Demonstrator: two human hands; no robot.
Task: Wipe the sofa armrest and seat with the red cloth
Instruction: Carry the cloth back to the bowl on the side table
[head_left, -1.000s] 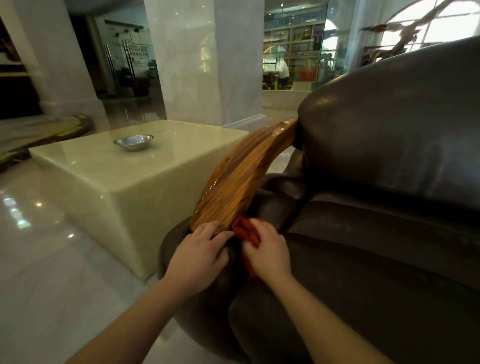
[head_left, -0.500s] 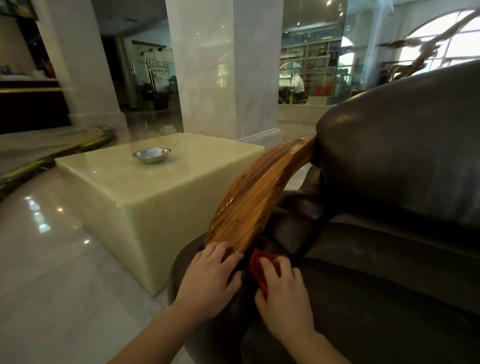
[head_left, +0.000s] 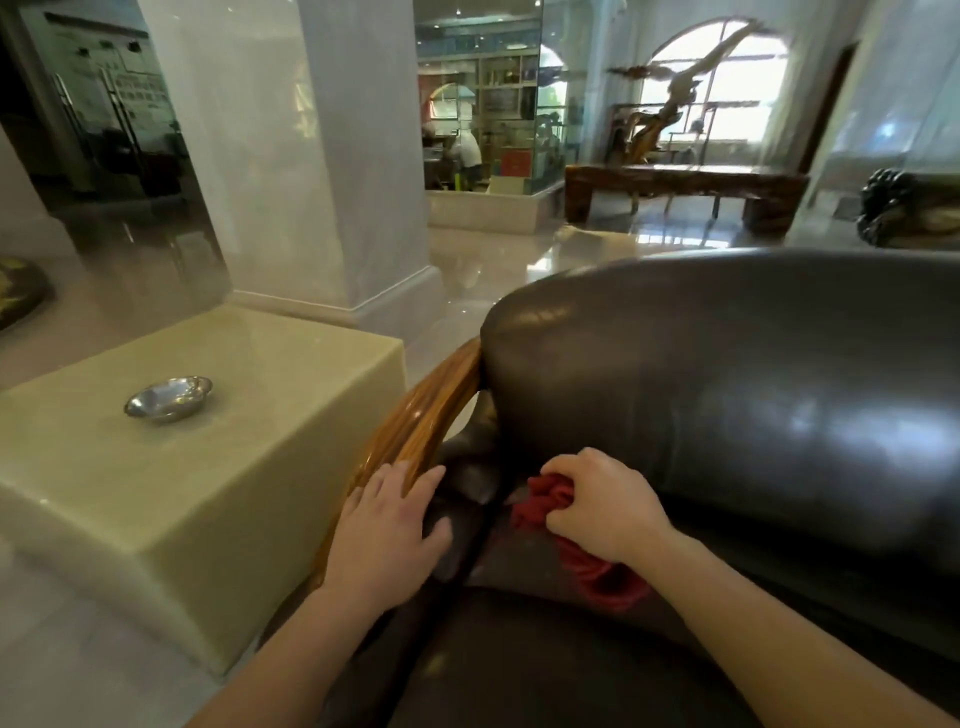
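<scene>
A dark brown leather sofa (head_left: 727, 395) fills the right half of the view, with a curved glossy wooden armrest (head_left: 421, 415) on its left side. My left hand (head_left: 387, 535) lies flat, fingers spread, on the lower end of the armrest and the leather beside it. My right hand (head_left: 602, 506) is closed on a bunched red cloth (head_left: 540, 501), pressing it into the seat corner where seat, backrest and arm padding meet. More of the cloth trails under my right wrist.
A pale yellow stone block table (head_left: 197, 467) stands left of the sofa with a small metal dish (head_left: 167, 399) on top. A white marble column (head_left: 322, 156) rises behind it. Glossy floor all around; a wooden bench (head_left: 685, 192) far back.
My right hand has carried the cloth from the armrest's lower end rightward onto the seat corner. My head has risen, so the view looks more over the sofa back.
</scene>
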